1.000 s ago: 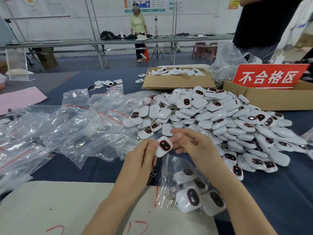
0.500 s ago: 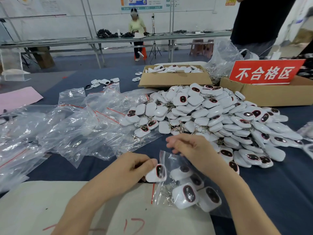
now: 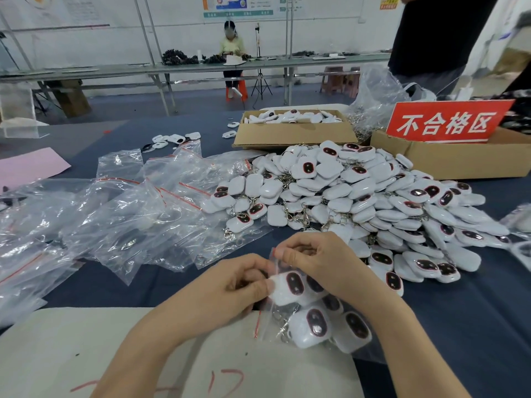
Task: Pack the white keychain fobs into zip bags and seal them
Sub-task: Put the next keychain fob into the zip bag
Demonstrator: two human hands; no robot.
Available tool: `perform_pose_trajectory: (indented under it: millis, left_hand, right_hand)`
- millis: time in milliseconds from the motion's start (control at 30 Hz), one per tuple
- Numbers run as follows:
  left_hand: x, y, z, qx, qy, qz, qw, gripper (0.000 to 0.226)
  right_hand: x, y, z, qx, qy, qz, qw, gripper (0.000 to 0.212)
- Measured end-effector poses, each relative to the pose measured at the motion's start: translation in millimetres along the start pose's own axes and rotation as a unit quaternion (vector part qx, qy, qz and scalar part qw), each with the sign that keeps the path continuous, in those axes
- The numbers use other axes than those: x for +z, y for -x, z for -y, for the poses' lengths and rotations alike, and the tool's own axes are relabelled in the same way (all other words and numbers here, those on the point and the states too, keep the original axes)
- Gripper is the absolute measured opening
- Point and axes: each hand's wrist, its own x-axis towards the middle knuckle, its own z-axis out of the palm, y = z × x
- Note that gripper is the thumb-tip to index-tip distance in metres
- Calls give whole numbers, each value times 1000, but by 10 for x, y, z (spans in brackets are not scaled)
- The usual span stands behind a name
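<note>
Two bare hands work close together over a dark blue table [image 3: 465, 326]. The left hand [image 3: 230, 288] has its fingers [image 3: 260, 285] curled, thumb and forefinger pinching a white fob [image 3: 287, 285] with a dark oval face at the mouth of a clear zip bag [image 3: 324, 328]. The right hand [image 3: 321, 262] pinches the bag's upper edge between its fingers [image 3: 290, 255], holding that side of the mouth up. The fob sits just inside the opening, as far as can be told through the plastic. Several more fobs with metal key rings lie inside the bag, which rests partly on the table and partly on a pale sheet [image 3: 86, 354] marked with red handwriting.

Beyond the hands, a large pile of loose fobs [image 3: 359, 202] spreads across the middle and right of the table. To its left lies a heap of empty zip bags [image 3: 115, 219] with red seal strips. Behind the pile stand a shallow cardboard box [image 3: 293, 136] holding more fobs and, to the right, a second cardboard box [image 3: 459, 162] carrying a red sign [image 3: 445, 122] with white Chinese characters. A pink sheet [image 3: 28, 165] lies at the far left. In the background a seated person [image 3: 231, 44] is at another long table.
</note>
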Motion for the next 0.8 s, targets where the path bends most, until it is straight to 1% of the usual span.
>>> perform_pose_trajectory:
  millis: [67,100,233,300,333,400,433,500,533,600,633,667,733,800]
  left_hand:
    - [23,-35,35,-8,-20,-23,1000,8]
    - [39,-52,52,-7,-38,-25,999,9]
    - [107,-76,68,21,-114,-6,993,10]
    - [94,-76,88,22,-113,-6,993,17]
    - [77,-72,96,19,-96,-15,995,21]
    - [41,-66,101,13,-50,-59,997,23]
    - [24,-75,108,11,-35,-94,995,23]
    - [-5,-107,151,10,-20,-176,984,26]
    - [-19,-124,180,14,-26,-216,976,26]
    - [-31,-155,240,27,-65,-278,958,23]
    - [-31,-168,265,31,-88,-296,951,22]
    - [-24,-178,281,34,-107,-308,945,21]
    - [-13,-190,303,35,-128,-317,939,21]
    - [-8,-197,319,36,-137,-315,938,20]
  right_hand:
    - [20,2,10,-5,-20,9,1000,4]
    - [32,3,8,-4,-23,14,1000,4]
    - [55,-7,-21,5,-11,13,1000,8]
    - [47,-12,-16,2,0,8,1000,10]
    - [41,-13,-7,-2,7,4,1000,11]
    - [16,-7,16,-11,10,-21,1000,12]
    - [-7,-4,22,-17,4,-50,999,14]
    - [-62,1,33,-25,-13,-134,991,15]
    - [-89,9,31,-26,-4,-181,983,16]
    - [-136,26,-10,-20,92,-266,959,22]
    - [-152,34,-41,-7,159,-287,945,26]
    - [-159,44,-66,14,220,-290,931,31]
    - [-145,62,-109,52,314,-263,911,38]
    - [-127,69,-137,69,364,-247,896,38]
